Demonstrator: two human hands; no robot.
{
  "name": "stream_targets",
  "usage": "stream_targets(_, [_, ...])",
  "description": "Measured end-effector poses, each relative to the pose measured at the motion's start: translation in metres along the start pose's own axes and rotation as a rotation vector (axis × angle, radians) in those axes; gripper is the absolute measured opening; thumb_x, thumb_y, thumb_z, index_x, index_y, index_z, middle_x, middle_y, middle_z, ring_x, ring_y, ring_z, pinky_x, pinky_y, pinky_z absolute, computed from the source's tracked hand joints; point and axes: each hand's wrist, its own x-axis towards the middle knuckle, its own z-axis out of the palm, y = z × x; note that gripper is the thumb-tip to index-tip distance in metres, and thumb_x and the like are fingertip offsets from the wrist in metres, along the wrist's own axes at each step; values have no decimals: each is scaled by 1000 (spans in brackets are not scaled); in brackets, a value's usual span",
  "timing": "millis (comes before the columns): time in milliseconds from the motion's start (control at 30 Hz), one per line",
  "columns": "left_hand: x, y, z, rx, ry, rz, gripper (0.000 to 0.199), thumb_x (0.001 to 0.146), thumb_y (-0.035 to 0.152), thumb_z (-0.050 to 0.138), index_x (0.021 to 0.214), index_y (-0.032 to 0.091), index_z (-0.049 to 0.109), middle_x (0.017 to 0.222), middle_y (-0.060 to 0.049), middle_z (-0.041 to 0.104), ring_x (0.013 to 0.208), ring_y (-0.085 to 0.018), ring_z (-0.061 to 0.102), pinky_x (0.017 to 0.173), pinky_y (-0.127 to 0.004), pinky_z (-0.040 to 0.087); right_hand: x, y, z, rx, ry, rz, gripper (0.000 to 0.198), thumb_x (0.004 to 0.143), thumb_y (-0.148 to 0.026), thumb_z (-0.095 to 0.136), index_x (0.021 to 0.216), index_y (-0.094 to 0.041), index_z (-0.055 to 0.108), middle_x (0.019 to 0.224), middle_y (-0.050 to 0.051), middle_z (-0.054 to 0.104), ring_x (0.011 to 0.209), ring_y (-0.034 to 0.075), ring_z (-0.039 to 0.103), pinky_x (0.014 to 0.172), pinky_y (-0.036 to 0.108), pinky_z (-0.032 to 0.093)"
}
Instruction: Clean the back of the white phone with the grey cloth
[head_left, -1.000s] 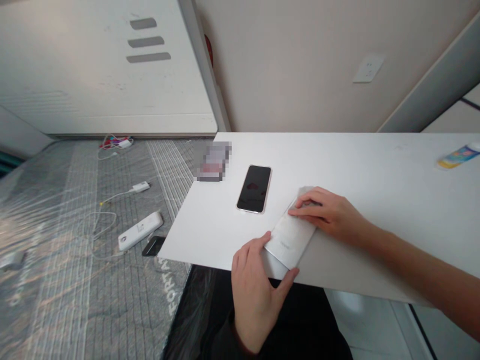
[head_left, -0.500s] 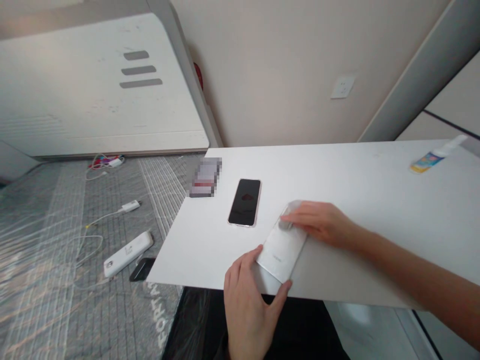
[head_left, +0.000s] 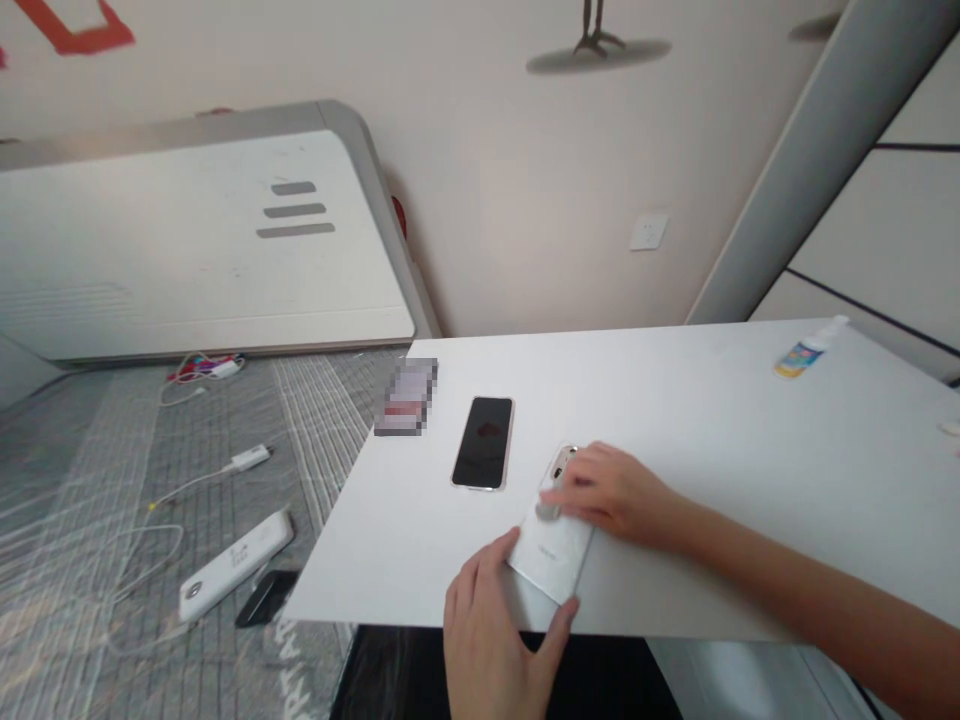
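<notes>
The white, flat rectangular phone [head_left: 553, 535] lies back-up at the near edge of the white table [head_left: 712, 420], slanted, its lower corner almost over the rim. A small grey wad, perhaps a cloth [head_left: 547, 512], sits under the fingertips on the middle of the phone's back, so the rubbing of that back looks to be under way; how much of the surface is already gone over cannot be told, since no smear or clean patch shows.

The left hand [head_left: 491, 640] comes up from below the table edge, half open, thumb on the phone's near-right corner and fingers curved against its near-left side, steadying it. The right hand [head_left: 611, 492] rests on top of the phone, fingers nearly flat and close together, pressing the grey wad down; it grips nothing else.

Just beyond the left hand, further onto the table, lies a second phone with a black glass face and pale rim [head_left: 483, 456]. Well away past the right hand, near the far corner, a small spray bottle with a blue-and-yellow label [head_left: 806, 350] lies on its side.
</notes>
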Motion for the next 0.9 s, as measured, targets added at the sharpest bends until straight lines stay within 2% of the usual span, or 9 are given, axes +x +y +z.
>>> stream_targets(100, [0, 2, -1, -9, -13, -27, 66, 81, 41, 80, 136, 24, 47, 124, -9, 64, 113, -30, 61, 96, -46, 51, 1, 3, -1, -67, 17, 203, 36, 109, -35, 42, 128, -17, 66, 91, 8, 70, 85, 22, 58, 79, 36, 38])
stream_targets(133, [0, 3, -1, -11, -5, -28, 66, 81, 41, 80, 135, 24, 47, 124, -9, 64, 113, -30, 61, 96, -47, 51, 1, 1, -1, -30, 11, 221, 36, 109, -36, 43, 127, -16, 66, 93, 8, 71, 86, 22, 58, 80, 35, 38])
stream_targets(267, [1, 5, -2, -15, 4, -28, 67, 79, 42, 82, 134, 24, 49, 121, -8, 65, 110, -31, 62, 94, -47, 51, 2, -7, -1, 164, -12, 102, 29, 108, -36, 46, 112, -21, 70, 100, 4, 74, 90, 21, 61, 84, 34, 38])
stream_targets(400, [1, 5, -3, -21, -20, -48, 68, 78, 39, 83, 135, 25, 48, 123, -8, 64, 111, -30, 61, 94, -46, 52, -1, -1, -3, 102, 41, 192, 29, 108, -35, 48, 106, -19, 72, 95, 5, 74, 87, 21, 61, 81, 35, 37])
stream_targets(500, [0, 4, -3, -15, -24, -40, 70, 77, 39, 84, 136, 25, 48, 123, -8, 64, 112, -30, 61, 96, -46, 51, -4, 5, -4, 173, -8, 114, 28, 107, -35, 48, 109, -20, 72, 98, 5, 74, 90, 21, 63, 83, 34, 39])
stream_targets(633, [0, 3, -3, -12, -28, -48, 69, 78, 39, 82, 136, 24, 47, 124, -8, 64, 114, -30, 60, 96, -46, 51, -6, 7, -5, 57, 27, 159, 32, 108, -34, 45, 107, -18, 73, 93, 6, 74, 85, 21, 62, 79, 34, 39])
stream_targets(767, [0, 4, -2, 6, -18, -24, 69, 78, 39, 82, 136, 23, 47, 123, -8, 64, 112, -30, 61, 94, -45, 51, -6, 7, -6, 113, 0, 88, 31, 108, -34, 46, 110, -20, 73, 96, 5, 74, 88, 20, 62, 80, 33, 40])
stream_targets(900, [2, 6, -2, 25, -17, -9, 67, 80, 37, 80, 136, 23, 47, 122, -8, 65, 111, -29, 61, 94, -45, 51, -7, 14, -5, 57, 64, 168, 31, 108, -34, 47, 109, -18, 74, 91, 7, 73, 84, 20, 61, 78, 33, 40])
